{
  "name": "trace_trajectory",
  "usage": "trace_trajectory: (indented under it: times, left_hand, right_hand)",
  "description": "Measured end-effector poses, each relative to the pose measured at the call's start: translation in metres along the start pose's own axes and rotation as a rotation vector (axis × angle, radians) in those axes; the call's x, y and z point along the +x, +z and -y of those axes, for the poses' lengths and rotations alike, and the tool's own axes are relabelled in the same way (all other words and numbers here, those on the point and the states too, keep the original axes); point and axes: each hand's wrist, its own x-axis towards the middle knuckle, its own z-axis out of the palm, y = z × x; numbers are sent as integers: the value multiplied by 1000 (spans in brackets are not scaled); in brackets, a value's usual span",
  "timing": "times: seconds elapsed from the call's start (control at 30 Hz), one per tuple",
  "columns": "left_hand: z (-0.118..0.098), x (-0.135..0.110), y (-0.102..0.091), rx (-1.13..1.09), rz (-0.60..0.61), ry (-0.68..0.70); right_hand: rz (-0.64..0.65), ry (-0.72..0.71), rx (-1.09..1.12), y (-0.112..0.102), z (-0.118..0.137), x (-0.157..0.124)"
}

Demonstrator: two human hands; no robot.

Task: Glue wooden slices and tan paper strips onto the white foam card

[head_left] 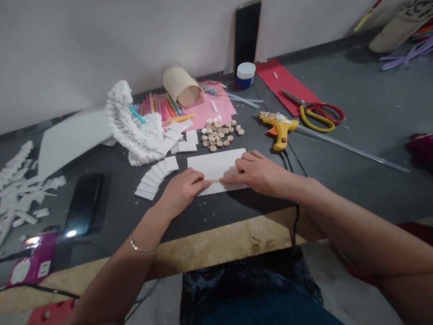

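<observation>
A white foam sheet (211,164) lies flat on the dark table (115,203) in front of me. My left hand (181,188) rests on its near left edge, fingers curled and pressed together. My right hand (257,171) lies over the sheet's right part, fingertips pinched toward the left hand. Between the two sets of fingertips runs a thin pale stick (216,180); both hands seem to grip it. A row of small white foam squares (156,176) fans out just left of the sheet.
A pile of small wooden discs (219,134) sits behind the sheet. A yellow glue gun (280,128) and red-and-yellow scissors (316,113) lie at right. A white foam sculpture (133,128), coloured sticks (162,106), pink paper (213,108), a black phone (84,203) and a jar (245,75) stand around.
</observation>
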Motion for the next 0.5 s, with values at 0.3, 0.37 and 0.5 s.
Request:
trace_trajectory:
  times: [0.3, 0.37, 0.5]
  left_hand:
    - [1, 1, -1, 52, 21, 29]
    - [0, 1, -2, 57, 25, 31]
    - [-1, -3, -4, 71, 30, 17]
  right_hand:
    - [6, -20, -75, -3, 5, 2]
    - [7, -15, -80, -4, 5, 2]
    - [-8, -12, -71, -4, 5, 2]
